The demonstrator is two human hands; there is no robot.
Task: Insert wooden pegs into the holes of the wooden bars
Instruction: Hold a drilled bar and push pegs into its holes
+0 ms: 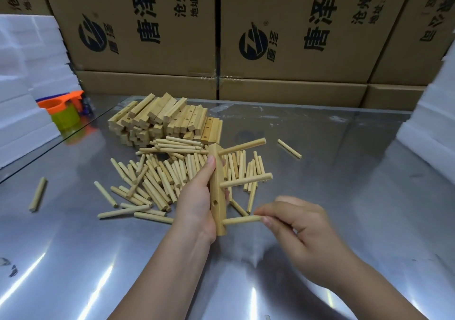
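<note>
My left hand (197,201) grips a wooden bar (217,191) held upright above the table. Two pegs stick out of the bar to the right, an upper peg (242,146) and a middle peg (246,180). An empty hole (215,202) shows below them. My right hand (298,226) pinches a third peg (242,220) whose left end meets the bar near its bottom. A pile of loose pegs (157,177) lies on the table behind my hands. A stack of wooden bars (162,120) lies beyond the pile.
The metal table (344,172) holds stray pegs at the left (38,194) and at the right (289,148). An orange and yellow-green container (62,114) stands at the back left by white foam blocks (22,113). Cardboard boxes (283,36) wall the back.
</note>
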